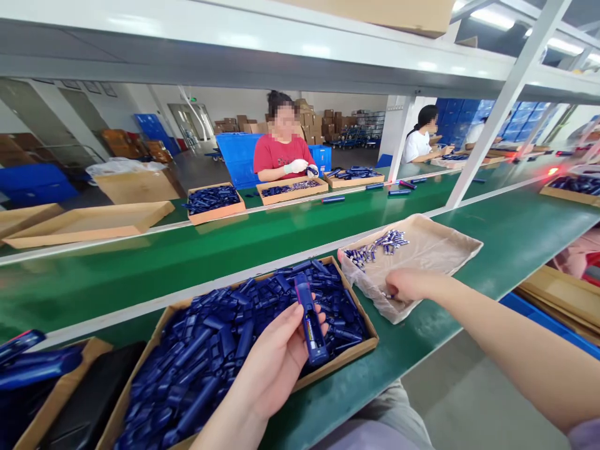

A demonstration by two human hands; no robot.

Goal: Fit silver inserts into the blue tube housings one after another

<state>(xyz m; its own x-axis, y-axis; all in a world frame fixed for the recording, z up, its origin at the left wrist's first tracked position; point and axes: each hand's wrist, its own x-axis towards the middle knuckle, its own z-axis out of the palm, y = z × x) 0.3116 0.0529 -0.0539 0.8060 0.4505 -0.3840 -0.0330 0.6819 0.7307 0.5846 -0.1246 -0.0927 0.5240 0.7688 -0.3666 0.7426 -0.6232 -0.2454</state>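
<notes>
A dark blue tubular casing lies in my left hand, whose fingers wrap round it from below; its long slot faces up and shows something bright inside. Beneath it is a cardboard tray heaped with blue plastic parts. To the right, my right hand reaches into a shallow tray lined with clear plastic. Its fingers are bent together low at the tray's near side, and what they pinch is too small to make out. Small blue and silver pieces lie in that tray's far left part.
A green conveyor belt runs behind the trays. Across it a person in red handles a dark part, with trays alongside; another in white sits further right. A white slanted post and shelf stand ahead. A black case lies left.
</notes>
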